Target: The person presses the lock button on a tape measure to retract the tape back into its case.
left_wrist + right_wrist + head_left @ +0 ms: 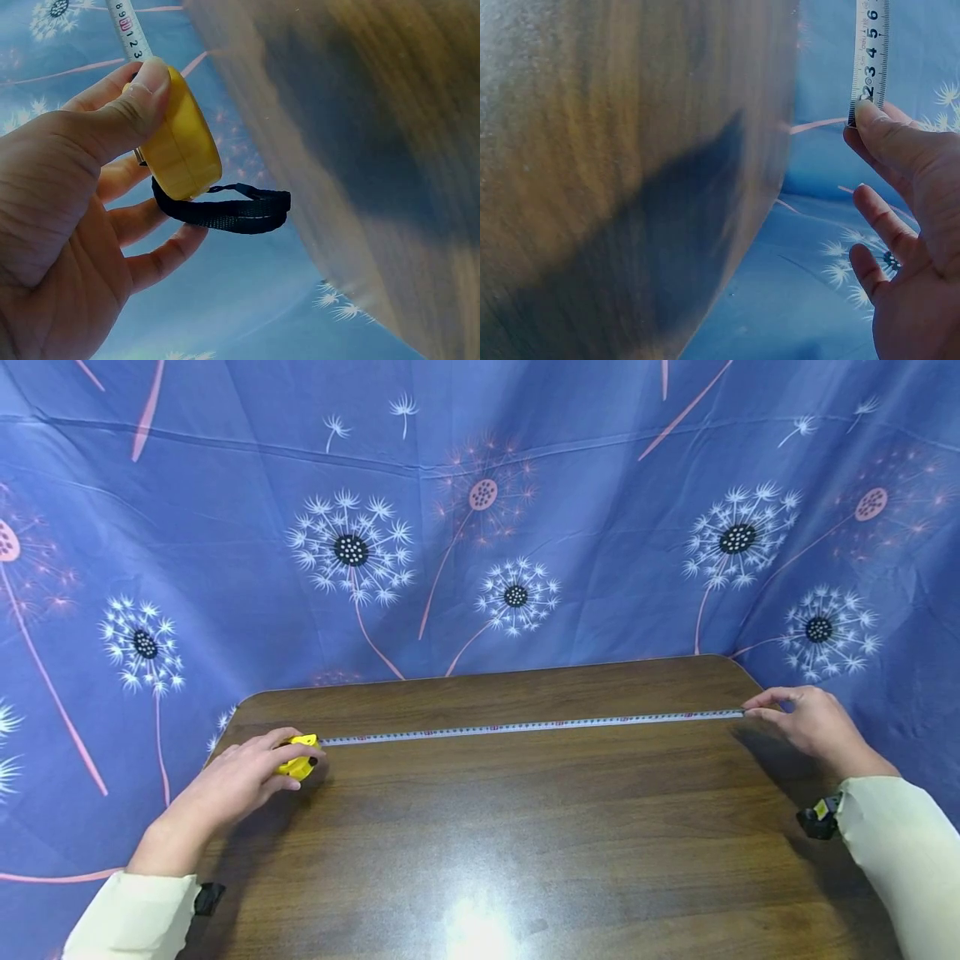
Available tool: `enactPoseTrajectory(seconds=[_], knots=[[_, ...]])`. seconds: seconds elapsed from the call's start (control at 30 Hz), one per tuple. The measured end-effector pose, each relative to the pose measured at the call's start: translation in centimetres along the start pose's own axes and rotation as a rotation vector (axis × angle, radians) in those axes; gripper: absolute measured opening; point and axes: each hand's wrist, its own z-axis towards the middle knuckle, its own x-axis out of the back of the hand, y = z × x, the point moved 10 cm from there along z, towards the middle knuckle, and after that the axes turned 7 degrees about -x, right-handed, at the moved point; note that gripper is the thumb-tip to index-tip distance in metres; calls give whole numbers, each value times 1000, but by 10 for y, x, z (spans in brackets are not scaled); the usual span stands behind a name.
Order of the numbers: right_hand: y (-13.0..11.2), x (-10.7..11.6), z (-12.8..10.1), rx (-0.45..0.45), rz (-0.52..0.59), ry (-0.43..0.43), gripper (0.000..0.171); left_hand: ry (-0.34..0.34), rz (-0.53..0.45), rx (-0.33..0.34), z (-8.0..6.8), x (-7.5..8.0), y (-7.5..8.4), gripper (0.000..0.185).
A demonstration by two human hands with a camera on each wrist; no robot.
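A small yellow tape measure case (298, 761) (178, 142) with a black wrist loop (229, 211) sits near the table's far left corner. My left hand (247, 777) (82, 187) grips it between thumb and fingers. Its white tape (525, 725) (127, 28) (871, 45) runs out across the far part of the wooden table (510, 827). At the far right corner my right hand (806, 722) (900, 187) pinches the tape's end with thumb and forefinger; the other fingers are spread loose.
A blue cloth with dandelion print (480, 527) hangs behind the table and drapes past both side edges. Both arms wear pale sleeves (900, 843) with black wrist mounts (817, 818). A light glare (472, 927) shows on the wood near the front.
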Motion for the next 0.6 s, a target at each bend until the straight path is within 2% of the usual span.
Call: enactPoseTrajectory(seconds=[0.3,0.6], knots=[[0,9,4,-1,-12,12,14,30,12,-35,3,14,4,53],[-2,20,8,21,-35,12,14,14,40,-30,5,22,6,52]])
